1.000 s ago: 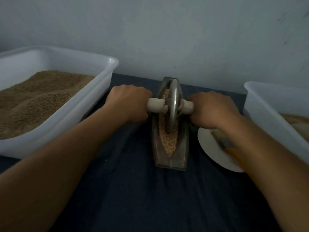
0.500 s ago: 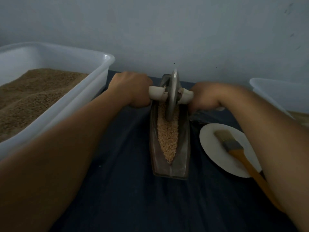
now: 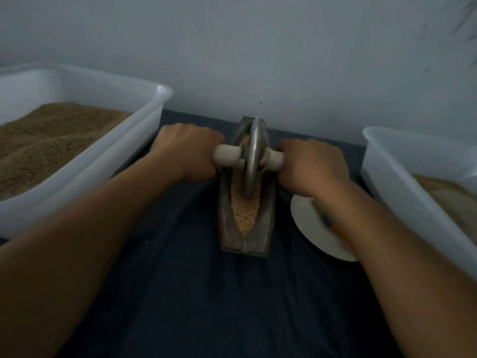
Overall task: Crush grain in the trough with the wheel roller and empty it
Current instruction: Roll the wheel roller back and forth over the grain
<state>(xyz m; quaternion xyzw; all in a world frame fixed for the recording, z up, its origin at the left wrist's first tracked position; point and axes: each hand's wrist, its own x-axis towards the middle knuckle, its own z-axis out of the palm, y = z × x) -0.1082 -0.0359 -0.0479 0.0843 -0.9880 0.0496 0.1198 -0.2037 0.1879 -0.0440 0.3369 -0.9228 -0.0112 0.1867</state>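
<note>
— The wheel roller [image 3: 252, 156] between the hands: metal?
— Yes, dull grey metal, smooth; its handles [image 3: 227, 156] look matt and pale. The trough [image 3: 265, 218] is worn, faintly shiny metal holding coarse grain [image 3: 245, 213].
— And the tubs?
— The tub [image 3: 144, 120] beyond the left hand is smooth translucent plastic; dark matt cloth [image 3: 206, 293] covers the desk.

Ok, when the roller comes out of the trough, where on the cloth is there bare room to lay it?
Freest patch: dark cloth in front of the trough, between the forearms. A narrower strip lies between the left tub and the trough. Right is crowded: the plate sits between the trough and the right tub. Both hands, left and right, grip the roller.
</note>
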